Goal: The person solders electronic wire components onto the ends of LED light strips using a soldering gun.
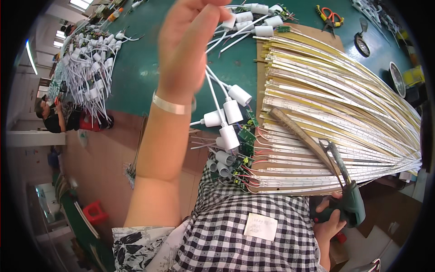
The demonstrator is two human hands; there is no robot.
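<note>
My left hand (183, 54) reaches across the bench to the far side. Its fingers, partly cut off by the upper edge, close at the tips on a white cylindrical cap (229, 21) with a cable. In my right hand (330, 215), low at the right, is a dark green soldering gun (351, 201) whose tip points up over the LED strips (326, 165). Red wires join the nearest strips to small green circuit boards (247, 136). These boards hang by white cylindrical caps (229, 136) at the bench edge. A wooden bar (301, 136) lies across the strips.
The strips fan out on a brown board (261, 81) on the green bench (140, 68). Orange-handled pliers (330, 19) and a metal bowl (397, 79) sit farther off. Many cabled caps (93, 68) are piled at left, near another person (56, 115). A red stool (95, 213) stands on the floor.
</note>
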